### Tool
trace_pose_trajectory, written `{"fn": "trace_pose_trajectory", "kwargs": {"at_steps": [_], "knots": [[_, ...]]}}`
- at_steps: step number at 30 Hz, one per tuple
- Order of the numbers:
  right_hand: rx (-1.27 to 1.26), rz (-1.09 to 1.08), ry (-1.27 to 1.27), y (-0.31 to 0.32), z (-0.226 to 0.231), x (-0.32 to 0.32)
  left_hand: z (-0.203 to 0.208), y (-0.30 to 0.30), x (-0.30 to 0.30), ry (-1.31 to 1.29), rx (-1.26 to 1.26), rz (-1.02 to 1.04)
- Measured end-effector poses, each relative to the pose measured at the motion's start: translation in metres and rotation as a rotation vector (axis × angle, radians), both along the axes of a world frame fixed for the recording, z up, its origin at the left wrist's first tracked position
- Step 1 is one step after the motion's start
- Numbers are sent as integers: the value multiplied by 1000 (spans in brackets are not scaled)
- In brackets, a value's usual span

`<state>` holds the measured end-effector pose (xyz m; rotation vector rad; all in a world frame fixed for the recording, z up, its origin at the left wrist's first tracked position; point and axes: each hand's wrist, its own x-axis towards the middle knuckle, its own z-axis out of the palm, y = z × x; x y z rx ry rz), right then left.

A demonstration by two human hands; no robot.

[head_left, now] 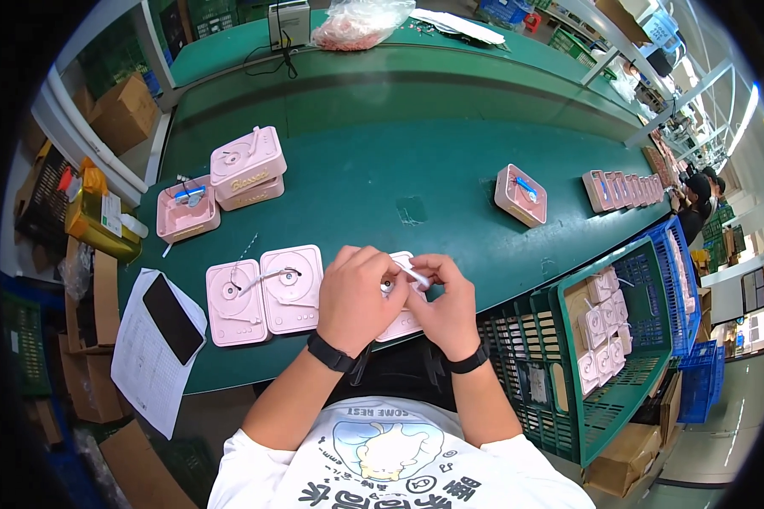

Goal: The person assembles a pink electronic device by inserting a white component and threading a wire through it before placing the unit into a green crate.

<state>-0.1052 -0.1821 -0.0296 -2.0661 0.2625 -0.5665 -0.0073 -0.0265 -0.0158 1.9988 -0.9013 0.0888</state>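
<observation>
My left hand (358, 293) and my right hand (446, 307) meet over a pink turntable-shaped cover (401, 327) at the table's near edge. Between the fingertips of my right hand is a small white strip (413, 275). The left fingers are curled close beside it, and what they pinch is hidden. My hands hide most of this cover. To their left lie two more pink covers, one (292, 293) beside my left hand and another (234, 307) farther left. A white arm piece with a dark end (272, 276) lies across these two.
An open pink box (187, 222) with wires stands near stacked pink boxes (248, 170) at far left. Another open box (520, 197) and a row of pink boxes (624, 190) are at right. A green crate (573, 373) borders the table. Paper (148, 373) carries a black phone (174, 321).
</observation>
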Motion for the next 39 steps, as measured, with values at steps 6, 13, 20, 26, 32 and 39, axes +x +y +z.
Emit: {"fn": "trace_pose_trajectory", "kwargs": {"at_steps": [6,13,20,26,32,39], "knots": [[-44,-119,32,9,2,5,4,-1,0,69,88,69],[-140,59,-4,-5,10,7,-4,3,27,123,-116,-55],[-378,102,-25,-3,15,3,22,23,39,188,91,-131],[-492,132,-91,-2,16,3,27,40,39,60,275,-167],[-493,140,-84,-3,13,3,33,39,38,159,370,-160],[-510,170,-84,-3,16,5,30,46,34,28,345,-181]]}}
